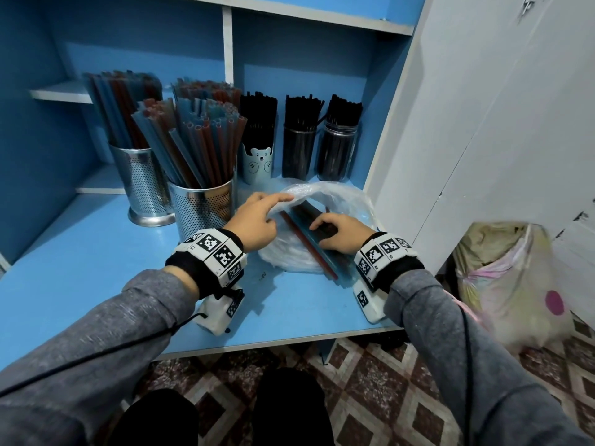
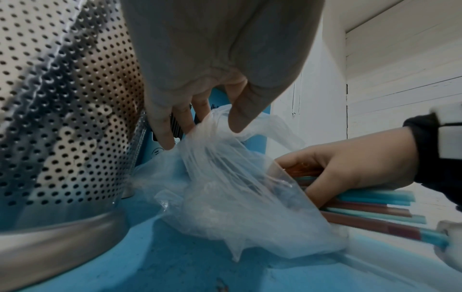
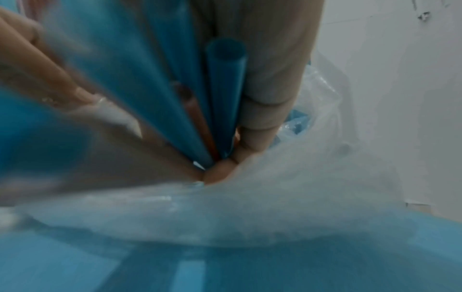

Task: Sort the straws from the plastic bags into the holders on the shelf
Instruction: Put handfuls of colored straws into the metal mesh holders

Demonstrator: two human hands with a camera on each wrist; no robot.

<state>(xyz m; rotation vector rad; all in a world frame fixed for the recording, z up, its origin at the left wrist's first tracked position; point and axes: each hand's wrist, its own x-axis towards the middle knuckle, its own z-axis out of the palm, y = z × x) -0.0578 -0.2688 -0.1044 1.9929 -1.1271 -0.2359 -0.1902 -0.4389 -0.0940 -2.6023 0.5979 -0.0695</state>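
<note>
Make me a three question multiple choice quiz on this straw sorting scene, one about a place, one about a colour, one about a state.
1. Where does the plastic bag lie?
A on the floor
B on the shelf, right of the metal holders
C inside a jar

2. What colours are the straws in the right hand?
A blue and reddish
B black
C yellow

3. What is the left hand doing?
A resting flat
B pinching the bag's edge
C holding a jar

Key: B, the bag sits beside the holders; A, the left wrist view shows both colours; B, fingers lift the film.
</note>
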